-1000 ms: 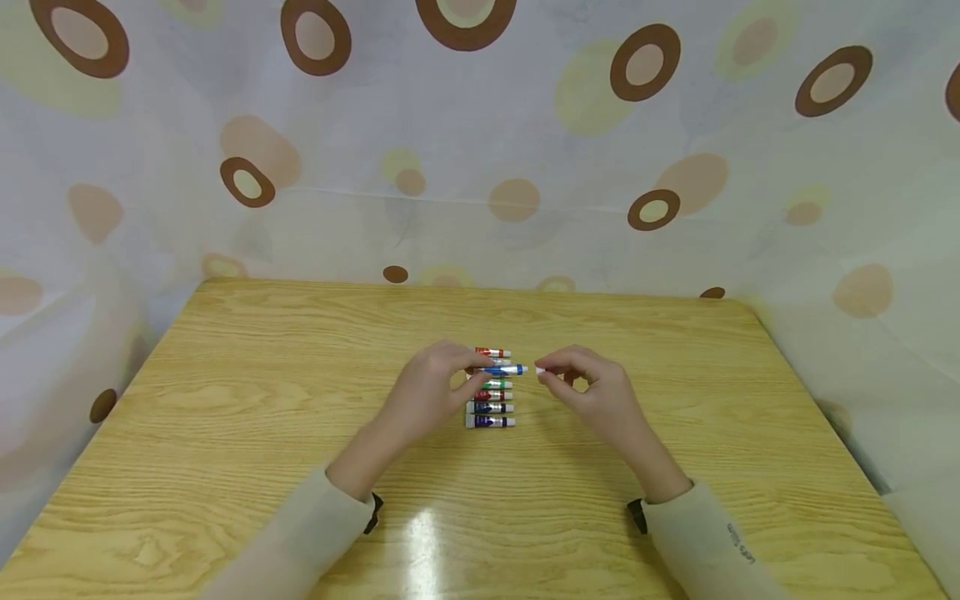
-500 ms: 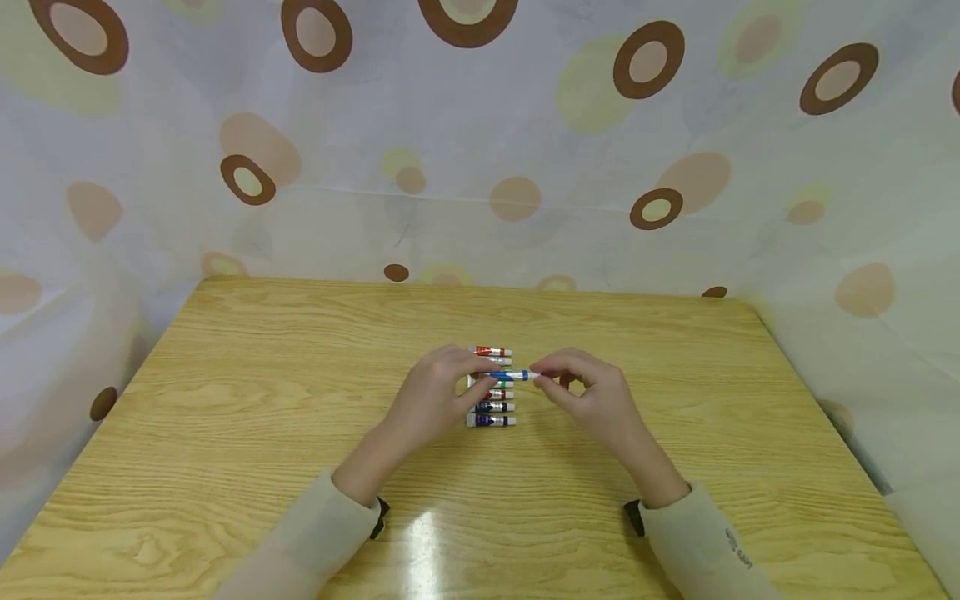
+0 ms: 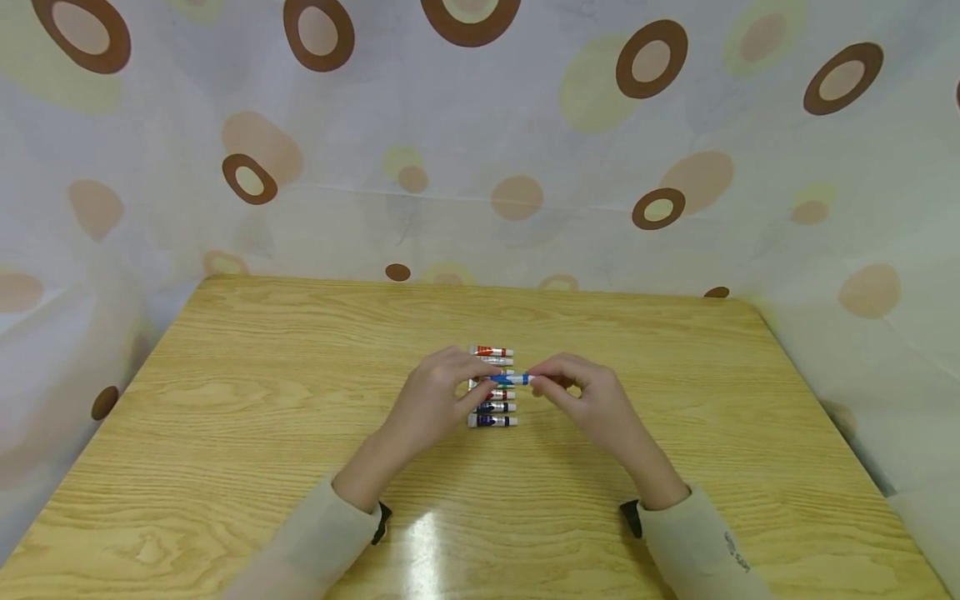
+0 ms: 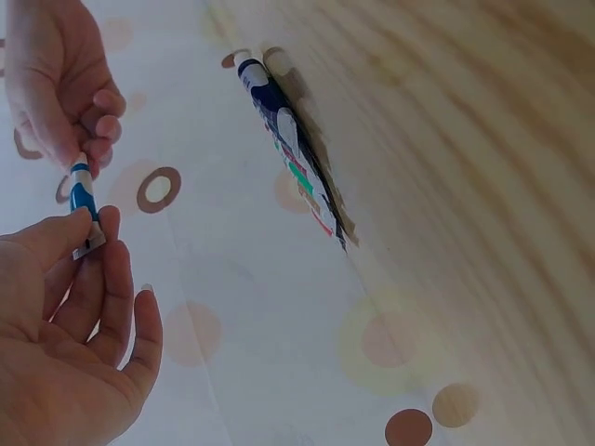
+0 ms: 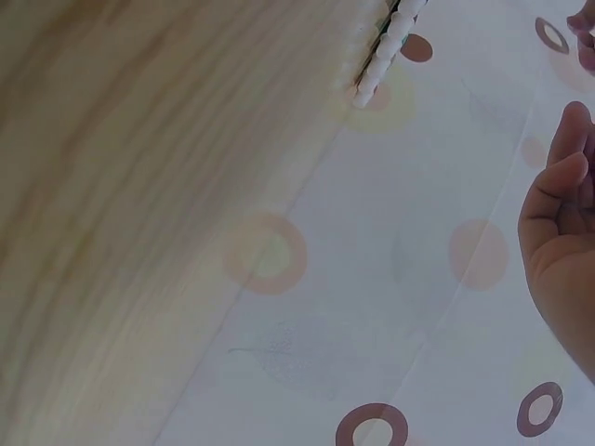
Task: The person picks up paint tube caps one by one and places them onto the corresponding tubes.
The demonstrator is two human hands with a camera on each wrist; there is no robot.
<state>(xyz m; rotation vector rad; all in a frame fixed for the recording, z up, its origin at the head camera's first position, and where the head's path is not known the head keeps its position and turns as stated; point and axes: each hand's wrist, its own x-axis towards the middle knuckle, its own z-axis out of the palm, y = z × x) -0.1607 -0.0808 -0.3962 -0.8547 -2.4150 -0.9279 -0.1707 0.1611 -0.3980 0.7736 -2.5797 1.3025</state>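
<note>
My left hand point(image 3: 433, 393) pinches a blue paint tube point(image 4: 82, 197) between thumb and fingers near its flat crimped end. The tube lies level above the row of other tubes in the head view. At its other end my right hand point(image 3: 587, 392) pinches the white cap with thumb and forefinger, and the fingertips mostly hide the cap. In the left wrist view both hands meet along this one tube. The right wrist view shows the right hand's curled fingers point(image 5: 558, 200) at the right edge, with the tube out of sight.
Beneath the hands, several paint tubes lie side by side on the wooden table point(image 3: 262, 400), caps to the right. A red-orange tube point(image 3: 491, 352) is farthest, a purple tube point(image 3: 492, 422) nearest. A patterned curtain point(image 3: 450, 233) hangs around the table's back and sides.
The right hand's white cap was apart from the blue tube's nozzle a second ago; now it is at the nozzle. The hands came together and the tube moved slightly nearer.
</note>
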